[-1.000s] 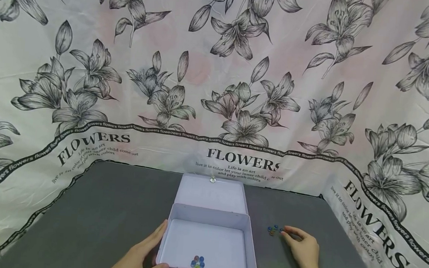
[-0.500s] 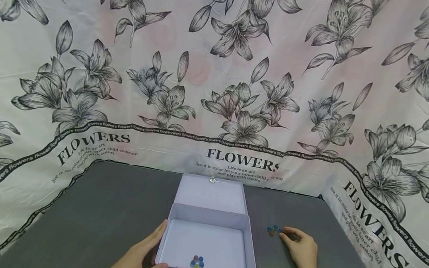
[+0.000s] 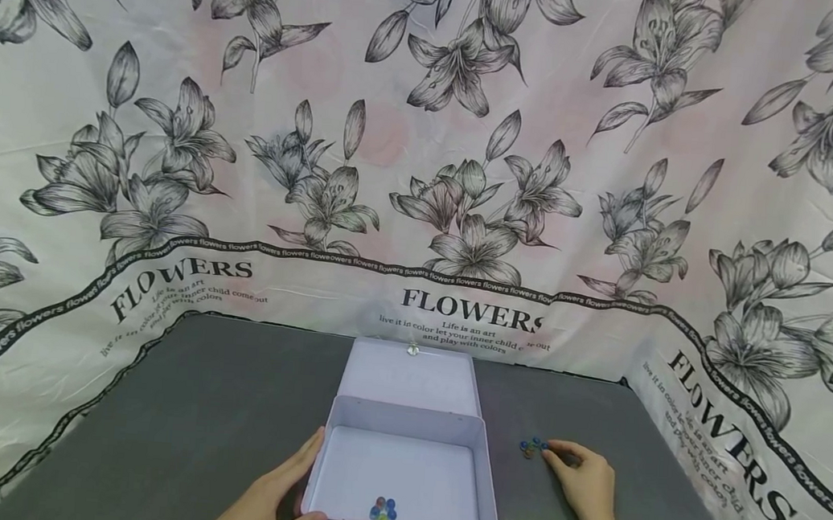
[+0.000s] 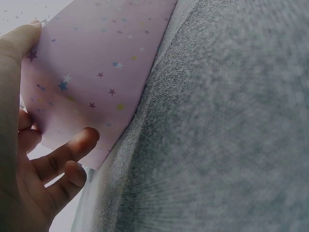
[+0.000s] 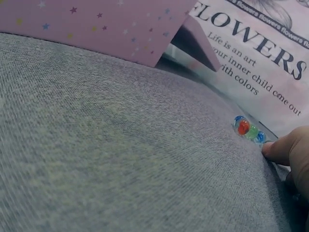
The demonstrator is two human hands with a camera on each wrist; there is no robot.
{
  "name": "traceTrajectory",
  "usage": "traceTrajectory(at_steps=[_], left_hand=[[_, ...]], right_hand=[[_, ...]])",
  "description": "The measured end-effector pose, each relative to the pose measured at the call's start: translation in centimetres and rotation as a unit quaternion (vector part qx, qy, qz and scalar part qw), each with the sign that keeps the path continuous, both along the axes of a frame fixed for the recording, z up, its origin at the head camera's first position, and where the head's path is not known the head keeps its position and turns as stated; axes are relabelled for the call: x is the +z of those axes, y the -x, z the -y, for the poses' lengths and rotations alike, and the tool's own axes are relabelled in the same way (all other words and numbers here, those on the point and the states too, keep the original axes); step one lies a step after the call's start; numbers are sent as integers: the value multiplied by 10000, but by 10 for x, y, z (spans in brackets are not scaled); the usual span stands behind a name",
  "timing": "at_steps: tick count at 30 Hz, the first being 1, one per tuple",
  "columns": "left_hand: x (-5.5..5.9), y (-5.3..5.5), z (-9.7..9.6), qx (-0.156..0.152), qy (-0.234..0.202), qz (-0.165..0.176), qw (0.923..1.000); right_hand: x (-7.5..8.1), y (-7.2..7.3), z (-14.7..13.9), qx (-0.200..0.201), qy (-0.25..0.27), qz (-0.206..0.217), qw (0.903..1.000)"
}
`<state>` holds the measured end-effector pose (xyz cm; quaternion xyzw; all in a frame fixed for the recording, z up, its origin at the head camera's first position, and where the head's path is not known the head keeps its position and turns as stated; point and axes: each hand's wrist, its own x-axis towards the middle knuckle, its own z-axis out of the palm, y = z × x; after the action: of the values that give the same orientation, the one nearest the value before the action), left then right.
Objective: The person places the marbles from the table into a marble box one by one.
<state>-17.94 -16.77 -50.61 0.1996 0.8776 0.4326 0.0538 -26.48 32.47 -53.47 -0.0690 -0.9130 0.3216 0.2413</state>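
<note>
An open pale lilac box (image 3: pixel 401 478) stands in front of me in the head view, its lid (image 3: pixel 409 372) folded back. My left hand (image 3: pixel 273 488) holds the box's front left corner, thumb on the front rim and fingers along the side. In the left wrist view, star prints cover the box's outer wall (image 4: pixel 91 72). Several glass marbles (image 3: pixel 383 510) lie bunched inside, near the front wall. Right of the box, more marbles (image 3: pixel 530 447) sit together on the cloth. My right hand (image 3: pixel 585 481) pinches the blue marble (image 3: pixel 544 446) at that group's right edge between thumb and forefinger.
Dark grey cloth (image 3: pixel 232 408) covers the table. A white curtain (image 3: pixel 333 206) printed with lilies and lettering hangs close behind and along both sides. The box's right wall (image 3: pixel 489 483) stands between the two marble groups.
My right hand has shifted slightly left, bringing the blue marble closer to the others on the cloth. The left hand and the box have barely moved.
</note>
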Motion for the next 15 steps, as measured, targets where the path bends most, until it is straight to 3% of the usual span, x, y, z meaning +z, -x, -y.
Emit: traceTrajectory(at_steps=[15], left_hand=[[-3,1,1,-35,-81,-57,9999]], right_hand=[[2,-1,3,10,137,-58,9999]])
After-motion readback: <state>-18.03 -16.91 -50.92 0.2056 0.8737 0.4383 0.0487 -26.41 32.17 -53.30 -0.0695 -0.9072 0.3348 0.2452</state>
